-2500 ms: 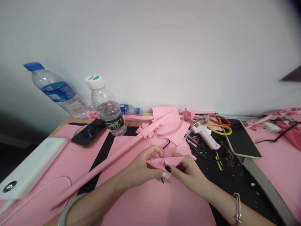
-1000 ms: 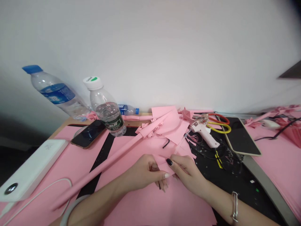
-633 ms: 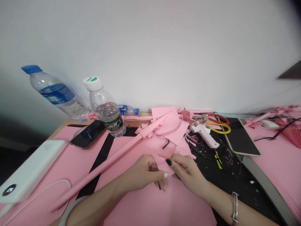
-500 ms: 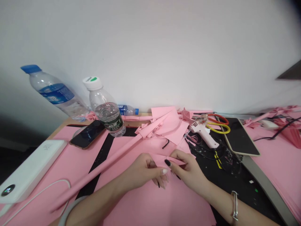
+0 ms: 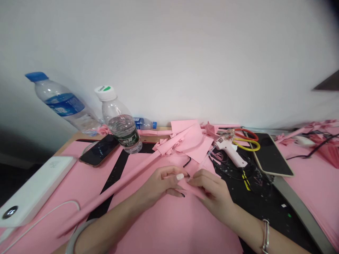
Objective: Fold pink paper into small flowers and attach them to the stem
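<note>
A small folded piece of pink paper (image 5: 192, 189) is between my hands, above larger pink sheets (image 5: 169, 225). My left hand (image 5: 160, 185) is closed at the paper's left side, thumb and fingertips together near its upper edge. Fingers bent, my right hand (image 5: 215, 192) pinches the paper's right part and covers much of it. The two sets of fingertips almost meet. Just beyond them lie a short black stick (image 5: 187, 162) and several crumpled pink paper pieces (image 5: 169, 146).
A long pink paper tube (image 5: 127, 180) slants past my left forearm. Bottles (image 5: 123, 127), a phone (image 5: 100, 150) and a white power bank (image 5: 37, 192) stand or lie at left. A glue gun (image 5: 230, 151), cables and a tablet (image 5: 271, 153) lie at right.
My left thumb and fingers have moved up to the paper's upper edge. My right fingers have curled over, and the paper has turned and is more covered.
</note>
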The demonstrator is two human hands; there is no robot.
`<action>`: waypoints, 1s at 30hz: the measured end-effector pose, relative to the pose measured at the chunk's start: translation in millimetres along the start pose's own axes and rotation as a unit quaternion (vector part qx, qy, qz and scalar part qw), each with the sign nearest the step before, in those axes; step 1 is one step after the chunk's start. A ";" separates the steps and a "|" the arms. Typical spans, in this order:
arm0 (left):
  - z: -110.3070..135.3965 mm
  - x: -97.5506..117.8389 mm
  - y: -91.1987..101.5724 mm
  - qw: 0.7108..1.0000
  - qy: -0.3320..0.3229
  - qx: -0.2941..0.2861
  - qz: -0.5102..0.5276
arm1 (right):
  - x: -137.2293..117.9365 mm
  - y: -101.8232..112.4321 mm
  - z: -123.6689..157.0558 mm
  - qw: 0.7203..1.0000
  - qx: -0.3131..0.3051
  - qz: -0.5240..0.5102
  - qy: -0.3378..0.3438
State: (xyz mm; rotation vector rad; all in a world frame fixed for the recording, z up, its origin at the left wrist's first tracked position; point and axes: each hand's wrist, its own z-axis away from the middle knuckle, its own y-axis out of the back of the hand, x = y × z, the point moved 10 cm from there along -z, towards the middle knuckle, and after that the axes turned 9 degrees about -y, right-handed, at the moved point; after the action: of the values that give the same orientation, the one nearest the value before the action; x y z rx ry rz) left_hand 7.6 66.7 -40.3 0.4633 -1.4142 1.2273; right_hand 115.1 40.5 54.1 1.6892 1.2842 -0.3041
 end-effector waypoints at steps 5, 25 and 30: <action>-0.4 2.8 14.7 0.996 -0.017 0.057 -0.060 | -2.9 -3.8 -0.3 1.000 -0.015 -0.007 0.012; 0.7 -9.1 -1.7 0.997 0.043 -0.002 -0.060 | 35.0 -13.9 0.3 0.986 -0.048 -0.066 -0.146; 1.4 -7.2 -2.8 0.997 0.042 0.005 -0.066 | 43.9 -18.5 1.5 0.977 -0.068 -0.080 -0.188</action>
State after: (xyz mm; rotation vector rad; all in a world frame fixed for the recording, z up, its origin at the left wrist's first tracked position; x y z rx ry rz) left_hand 11.3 61.8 -45.3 0.4990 -1.2869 1.1358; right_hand 118.1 65.8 13.8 1.3376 1.1289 -0.5899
